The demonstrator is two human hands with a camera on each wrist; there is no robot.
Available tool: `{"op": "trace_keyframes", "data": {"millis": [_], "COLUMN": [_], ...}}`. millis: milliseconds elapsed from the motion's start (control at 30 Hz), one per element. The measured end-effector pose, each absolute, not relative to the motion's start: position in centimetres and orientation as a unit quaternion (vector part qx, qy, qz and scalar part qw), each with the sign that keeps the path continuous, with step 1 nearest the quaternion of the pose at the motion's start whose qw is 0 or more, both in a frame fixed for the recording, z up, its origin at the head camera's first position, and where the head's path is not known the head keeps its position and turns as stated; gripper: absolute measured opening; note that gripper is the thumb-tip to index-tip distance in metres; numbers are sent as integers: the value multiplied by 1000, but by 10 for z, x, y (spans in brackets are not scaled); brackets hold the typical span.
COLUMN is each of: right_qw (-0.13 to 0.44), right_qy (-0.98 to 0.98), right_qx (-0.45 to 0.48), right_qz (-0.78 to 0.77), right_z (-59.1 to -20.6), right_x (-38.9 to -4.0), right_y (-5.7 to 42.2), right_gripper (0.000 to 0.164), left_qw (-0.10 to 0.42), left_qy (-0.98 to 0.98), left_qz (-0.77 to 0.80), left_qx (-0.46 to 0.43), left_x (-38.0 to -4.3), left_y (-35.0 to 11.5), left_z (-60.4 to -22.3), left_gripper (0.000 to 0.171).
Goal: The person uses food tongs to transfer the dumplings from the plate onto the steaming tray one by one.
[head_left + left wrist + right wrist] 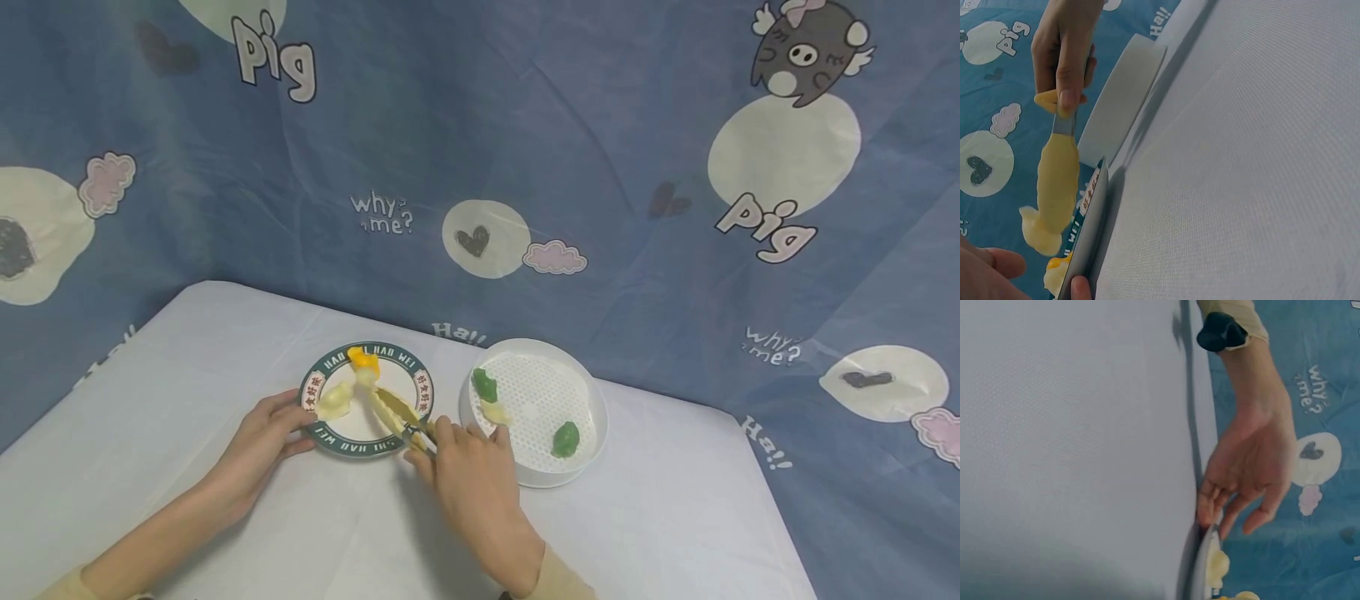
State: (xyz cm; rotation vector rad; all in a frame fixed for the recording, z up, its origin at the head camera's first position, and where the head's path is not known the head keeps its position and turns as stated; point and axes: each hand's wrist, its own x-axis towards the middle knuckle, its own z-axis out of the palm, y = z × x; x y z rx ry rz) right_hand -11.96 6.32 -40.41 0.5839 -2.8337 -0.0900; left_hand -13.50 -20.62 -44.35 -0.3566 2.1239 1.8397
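Note:
My left hand [258, 446] grips the left rim of a green-edged plate [405, 385], thumb above and fingers below. In my right hand [476, 487] are tongs [393, 410] with yellow scalloped heads, slanting over the plate. A pale yellow, soft-looking piece [1038, 232] sits at the tongs' tips; in the left wrist view it appears raised above the plate. On the plate lie another pale yellow piece [335, 402], near my left fingers, and an orange-yellow piece [363, 358] at the far edge. What these pieces are, I cannot tell.
Right of the plate stands a round white tray [536, 417] with a perforated base. It contains two green pieces, one at the left [485, 385] and one at the right [566, 439], plus a pale yellow piece [495, 412]. A patterned blue cloth [637, 292] hangs behind the white table [652, 517].

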Motion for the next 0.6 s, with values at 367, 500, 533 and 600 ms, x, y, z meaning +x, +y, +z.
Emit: {"op": "trace_keyframes", "data": {"millis": [367,500,533,600], "right_qw": [176,196,195,189], "right_qy": [-969,-967,-968,-971], "right_qx": [175,163,159,148], "right_qz": [-12,-17,-17,-14], "right_z": [-389,-387,-386,-385], "right_x": [-120,-124,-124,-126], "right_y": [101,120,125,134], "right_gripper": [44,46,46,46], "left_qw": [154,159,159,159], "left_qy": [744,747,747,746], "left_qz": [637,633,633,634], "left_qx": [-130,-128,-128,-128], "left_x": [-136,-136,-136,-137], "left_y": [-206,-206,-206,-206], "left_z": [-444,-444,-444,-444], "left_gripper": [85,85,85,85]}}
